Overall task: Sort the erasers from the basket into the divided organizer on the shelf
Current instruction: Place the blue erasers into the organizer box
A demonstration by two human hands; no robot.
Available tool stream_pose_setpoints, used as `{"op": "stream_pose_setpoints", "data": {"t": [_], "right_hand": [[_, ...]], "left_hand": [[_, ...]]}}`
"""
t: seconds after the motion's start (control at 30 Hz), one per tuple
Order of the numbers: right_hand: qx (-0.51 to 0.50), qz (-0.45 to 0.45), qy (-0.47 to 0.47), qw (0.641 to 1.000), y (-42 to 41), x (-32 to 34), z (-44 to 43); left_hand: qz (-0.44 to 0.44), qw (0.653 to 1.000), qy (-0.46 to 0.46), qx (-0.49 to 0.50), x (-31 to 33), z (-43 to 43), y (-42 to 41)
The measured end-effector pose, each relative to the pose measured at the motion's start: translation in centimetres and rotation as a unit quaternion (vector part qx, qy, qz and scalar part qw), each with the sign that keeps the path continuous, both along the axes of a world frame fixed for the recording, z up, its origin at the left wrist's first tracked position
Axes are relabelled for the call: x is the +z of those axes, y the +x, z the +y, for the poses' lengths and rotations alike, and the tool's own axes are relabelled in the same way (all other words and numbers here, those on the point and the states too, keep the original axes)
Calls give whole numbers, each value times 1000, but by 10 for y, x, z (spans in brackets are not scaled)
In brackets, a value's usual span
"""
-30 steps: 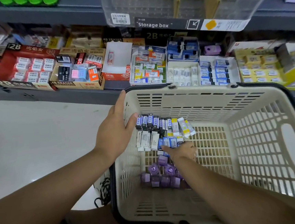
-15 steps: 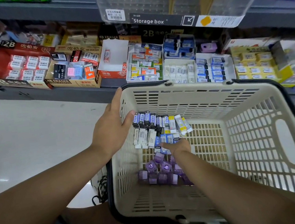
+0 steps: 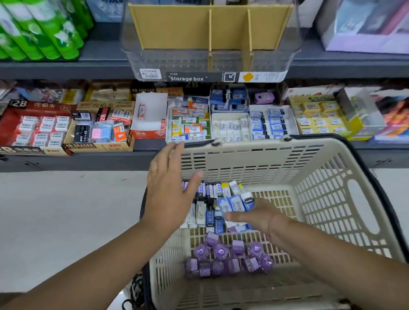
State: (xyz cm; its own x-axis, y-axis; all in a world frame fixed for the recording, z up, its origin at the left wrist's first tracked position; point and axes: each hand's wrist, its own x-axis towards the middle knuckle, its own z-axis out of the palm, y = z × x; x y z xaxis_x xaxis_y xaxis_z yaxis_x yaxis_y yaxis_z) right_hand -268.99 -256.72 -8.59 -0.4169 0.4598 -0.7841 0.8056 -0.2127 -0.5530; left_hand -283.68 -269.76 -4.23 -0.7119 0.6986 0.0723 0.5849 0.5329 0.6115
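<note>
1. Nearest: purple erasers [image 3: 226, 256] lie loose on the basket [image 3: 316, 142] floor.
2. Mid-basket, the right hand [image 3: 258, 218] pinches a few blue-sleeved erasers [image 3: 237, 202].
3. Over the basket's far-left corner, the left hand [image 3: 168, 192] hovers spread, holding nothing.
4. Up beyond the basket's far rim sits the divided organizer [image 3: 212, 30]. It looks like the right hand's lift.

The light is bright and even, with soft shadows. The long grey shelf [image 3: 42, 67] bends at the edges, and the green plastic bottles [image 3: 26, 29] far left look blurry.
</note>
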Motion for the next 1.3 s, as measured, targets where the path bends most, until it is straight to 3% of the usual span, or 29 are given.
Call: {"op": "stream_pose_setpoints", "data": {"t": [0.07,0.13,0.17,0.2,0.27,0.4,0.5,0.57,0.63,0.8,0.9,1.07,1.13,1.2,1.3], "right_hand": [[-1,77,18,997,-4,36,6],[-7,174,11,985,-14,73,10],[-5,217,15,976,-19,92,12],[-6,240,39,970,-27,107,14],[1,280,121,952,-40,137,19],[71,328,211,918,-59,172,33],[113,312,334,882,-68,185,44],[133,309,367,867,-73,195,50],[142,318,363,864,-77,203,59],[118,365,295,875,-86,217,80],[88,381,185,902,-97,239,98],[20,387,305,870,-144,268,159],[33,348,349,869,-168,270,175],[99,246,432,862,-190,271,186],[231,59,588,773,-208,268,191]], "left_hand": [[-220,974,29,35,18,15,17],[-509,856,65,57,43,31,25],[-603,792,85,41,54,39,26],[-656,747,107,18,66,47,25],[-699,695,172,7,91,62,20],[-716,648,261,10,132,79,0],[-723,630,285,-1,148,83,-11],[-722,625,296,-7,154,85,-13],[-718,627,302,-6,158,87,-16],[-684,673,281,1,160,93,-27],[-692,659,295,20,163,95,-36],[-682,652,329,33,171,100,-50],[-684,646,336,42,171,101,-54],[-687,640,340,49,172,102,-57],[-687,634,348,65,172,102,-63]]}}
